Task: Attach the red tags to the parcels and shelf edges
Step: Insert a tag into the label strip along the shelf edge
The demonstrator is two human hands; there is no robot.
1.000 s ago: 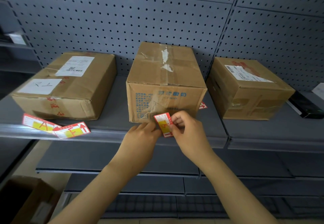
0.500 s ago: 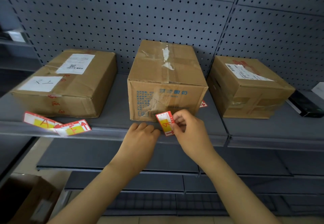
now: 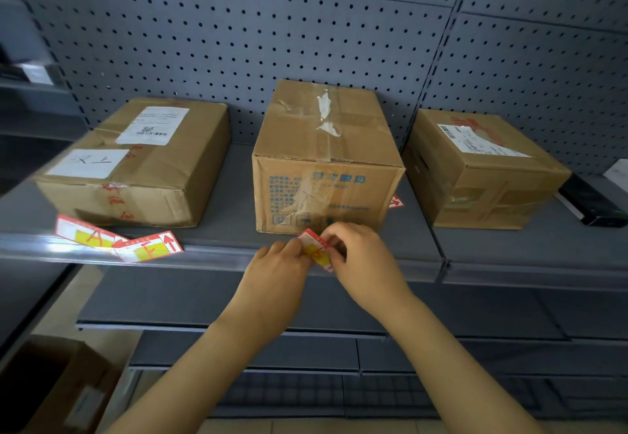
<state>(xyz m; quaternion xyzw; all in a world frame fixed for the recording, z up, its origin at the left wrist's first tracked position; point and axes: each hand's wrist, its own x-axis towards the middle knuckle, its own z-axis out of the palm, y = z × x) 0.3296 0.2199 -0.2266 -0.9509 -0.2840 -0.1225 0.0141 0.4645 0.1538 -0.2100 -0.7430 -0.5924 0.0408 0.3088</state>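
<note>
Grey pegboard [image 3: 238,42] backs your grey metal shelf [image 3: 217,229], where three brown cardboard parcels stand apart. Your left hand [image 3: 275,268] and right hand [image 3: 365,257] both pinch one small red-and-yellow paper tag [image 3: 316,250] (tilted) just before the middle taped parcel [image 3: 326,158], above the shelf edge.

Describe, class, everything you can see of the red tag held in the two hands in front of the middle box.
The red tag is a small card, apparently paper, with a red border, a pale top and a yellow panel bearing a red handwritten mark. It is tilted, its top leaning left, just in front of the lower front of the middle box and above the shelf edge. The left hand pinches its left side and the right hand its right, covering part of it. It is not yet attached to anything.
</note>
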